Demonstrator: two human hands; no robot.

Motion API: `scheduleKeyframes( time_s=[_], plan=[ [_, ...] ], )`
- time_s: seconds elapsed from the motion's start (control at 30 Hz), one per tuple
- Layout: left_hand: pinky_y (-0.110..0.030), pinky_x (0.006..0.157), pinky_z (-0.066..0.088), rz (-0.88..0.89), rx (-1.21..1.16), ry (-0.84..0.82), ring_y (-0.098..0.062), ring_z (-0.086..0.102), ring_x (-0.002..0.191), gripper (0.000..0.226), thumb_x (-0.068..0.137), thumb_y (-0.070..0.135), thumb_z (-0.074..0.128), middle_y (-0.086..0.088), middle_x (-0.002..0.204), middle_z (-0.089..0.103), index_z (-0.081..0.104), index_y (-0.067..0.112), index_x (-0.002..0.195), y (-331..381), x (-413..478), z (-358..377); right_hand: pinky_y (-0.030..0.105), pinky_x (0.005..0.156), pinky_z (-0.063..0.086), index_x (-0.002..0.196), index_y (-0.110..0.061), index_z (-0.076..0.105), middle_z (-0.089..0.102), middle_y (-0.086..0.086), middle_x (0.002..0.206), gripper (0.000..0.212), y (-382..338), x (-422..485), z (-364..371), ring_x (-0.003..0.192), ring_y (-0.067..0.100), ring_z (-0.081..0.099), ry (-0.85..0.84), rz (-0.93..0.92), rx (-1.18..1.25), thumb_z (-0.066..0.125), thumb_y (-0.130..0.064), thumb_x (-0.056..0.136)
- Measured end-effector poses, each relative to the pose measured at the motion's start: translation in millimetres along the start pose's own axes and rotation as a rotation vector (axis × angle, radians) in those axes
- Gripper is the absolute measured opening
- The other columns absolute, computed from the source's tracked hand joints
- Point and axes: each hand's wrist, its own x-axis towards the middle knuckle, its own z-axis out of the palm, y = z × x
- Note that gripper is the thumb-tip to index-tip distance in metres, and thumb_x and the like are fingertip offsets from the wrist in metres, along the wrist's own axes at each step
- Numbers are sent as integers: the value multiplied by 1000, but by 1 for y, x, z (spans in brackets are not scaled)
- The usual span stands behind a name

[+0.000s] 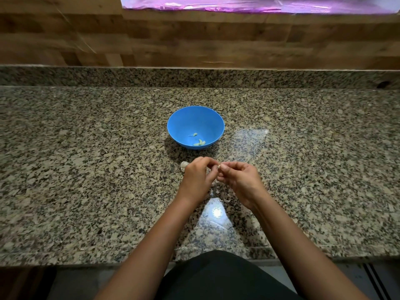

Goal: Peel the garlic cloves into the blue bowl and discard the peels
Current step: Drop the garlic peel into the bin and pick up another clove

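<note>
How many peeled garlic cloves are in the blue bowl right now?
3: one peeled clove mid-floor of the blue bowl, two touching near its front wall. None seem hidden.

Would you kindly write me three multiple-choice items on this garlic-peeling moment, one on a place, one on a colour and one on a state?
1. Where does the bowl stand relative to the hands?
A. Beyond them, farther from the person
B. Between the hands and the counter's near edge
C. At the far left end of the counter

2. What colour is the bowl?
A. Red
B. White
C. Blue

3. What are the two hands doing?
A. Lying flat on the counter
B. Pinching a small pale garlic clove between their fingertips
C. Lifting the bowl

Answers:
1 A, the bowl sits on the granite counter past both hands.
2 C, its wall and inside are plain blue, with a few pale peeled cloves in it.
3 B, the left hand and right hand meet with curled fingers on the clove, above the counter.
</note>
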Motion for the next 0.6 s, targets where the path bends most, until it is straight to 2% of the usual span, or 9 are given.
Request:
scheduleKeyframes(
  time_s=[0.17, 0.27, 0.33, 0.43, 0.6],
  plan=[
    [3, 67, 32, -21, 18, 1, 11, 37, 71, 16, 93, 15, 55, -4, 98, 58, 65, 5, 102, 4, -7, 2, 25, 68, 56, 89, 2, 61, 65, 14, 85, 7, 2, -4, 1, 75, 22, 62, 48, -85, -139, 62, 3, 83],
    [2, 67, 32, -26, -11, 16, 15, 36, 71, 16, 93, 14, 55, -7, 100, 59, 64, 3, 102, 6, -8, 1, 21, 64, 55, 90, 5, 60, 65, 13, 83, 9, 1, -5, 3, 71, 17, 65, 47, -46, 11, 60, 7, 82],
    [3, 68, 32, -10, -4, 24, 14, 35, 71, 16, 93, 13, 55, -6, 101, 59, 64, 3, 102, 7, -9, 1, 25, 69, 57, 92, 5, 60, 66, 16, 88, 9, -2, -3, 2, 75, 19, 66, 27, 73, 181, 58, 8, 83],
    [2, 71, 31, 16, 5, 28, 13, 35, 73, 15, 93, 12, 55, -4, 99, 57, 63, 3, 102, 7, -10, 1, 31, 78, 57, 87, 5, 60, 66, 19, 90, 6, -9, -1, -1, 80, 23, 67, -15, 187, 210, 56, 8, 84],
    [0, 68, 36, 24, -5, 34, 1, 43, 73, 11, 91, 10, 58, -7, 95, 60, 63, 3, 97, 5, -9, 7, 28, 68, 59, 90, 3, 56, 64, 18, 85, 17, -14, 1, -1, 73, 24, 67, 26, 174, 217, 56, 16, 79]
  ],
)
